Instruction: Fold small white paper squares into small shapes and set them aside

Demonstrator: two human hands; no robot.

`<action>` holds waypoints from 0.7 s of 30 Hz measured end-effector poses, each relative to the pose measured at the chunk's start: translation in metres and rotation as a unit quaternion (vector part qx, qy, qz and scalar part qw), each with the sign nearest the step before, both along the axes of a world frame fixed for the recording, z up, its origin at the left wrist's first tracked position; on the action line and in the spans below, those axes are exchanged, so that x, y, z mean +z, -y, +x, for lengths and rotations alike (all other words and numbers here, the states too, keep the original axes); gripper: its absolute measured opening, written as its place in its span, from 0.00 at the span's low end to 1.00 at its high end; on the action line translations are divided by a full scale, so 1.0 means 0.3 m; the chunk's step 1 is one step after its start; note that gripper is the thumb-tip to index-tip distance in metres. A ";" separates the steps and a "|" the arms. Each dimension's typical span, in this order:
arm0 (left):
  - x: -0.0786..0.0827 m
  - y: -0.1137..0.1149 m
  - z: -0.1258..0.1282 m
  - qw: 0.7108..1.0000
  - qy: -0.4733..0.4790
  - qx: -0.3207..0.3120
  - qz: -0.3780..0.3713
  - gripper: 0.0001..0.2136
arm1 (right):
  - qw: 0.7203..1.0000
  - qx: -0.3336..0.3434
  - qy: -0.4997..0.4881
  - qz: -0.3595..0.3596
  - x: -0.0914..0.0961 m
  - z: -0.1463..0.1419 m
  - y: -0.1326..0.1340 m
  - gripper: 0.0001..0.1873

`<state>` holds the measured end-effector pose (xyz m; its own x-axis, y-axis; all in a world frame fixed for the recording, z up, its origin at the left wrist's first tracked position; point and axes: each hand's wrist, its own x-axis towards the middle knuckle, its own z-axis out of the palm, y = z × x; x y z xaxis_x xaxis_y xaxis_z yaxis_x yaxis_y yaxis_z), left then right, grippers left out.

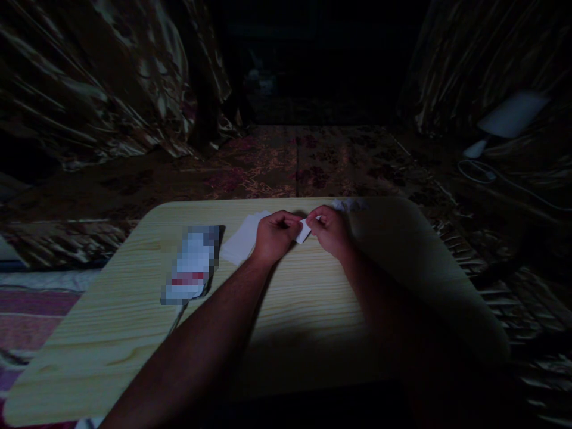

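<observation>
Both my hands meet over the far middle of a light wooden table (290, 298). My left hand (277, 234) is closed, its fingers pinching one end of a small white piece of paper (304, 231). My right hand (329, 229) is closed too, pinching the other end of the same piece. A small stack of white paper sheets (240, 239) lies flat on the table just left of my left hand. The room is dim and the right side of the table lies in shadow.
A blurred-out phone-like object (193, 265) lies on the table's left part, with a cable running from it toward the front edge. Some crumpled white material (351, 205) sits at the far edge. Patterned cushions surround the table; a white device with cord (509, 119) lies at right.
</observation>
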<state>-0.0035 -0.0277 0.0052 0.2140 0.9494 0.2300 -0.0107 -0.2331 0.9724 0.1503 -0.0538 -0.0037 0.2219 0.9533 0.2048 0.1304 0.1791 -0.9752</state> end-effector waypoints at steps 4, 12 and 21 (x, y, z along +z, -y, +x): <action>-0.006 -0.003 -0.002 1.000 -0.007 0.000 0.003 0.09 | 1.000 -0.002 0.000 -0.005 0.002 -0.001 0.002 0.07; -0.006 -0.002 -0.002 1.000 -0.004 -0.003 0.005 0.08 | 1.000 -0.003 0.002 -0.012 0.008 0.000 0.005 0.07; 0.009 0.003 0.005 0.998 0.044 -0.003 -0.042 0.09 | 0.997 0.004 -0.075 -0.016 0.026 -0.004 0.006 0.20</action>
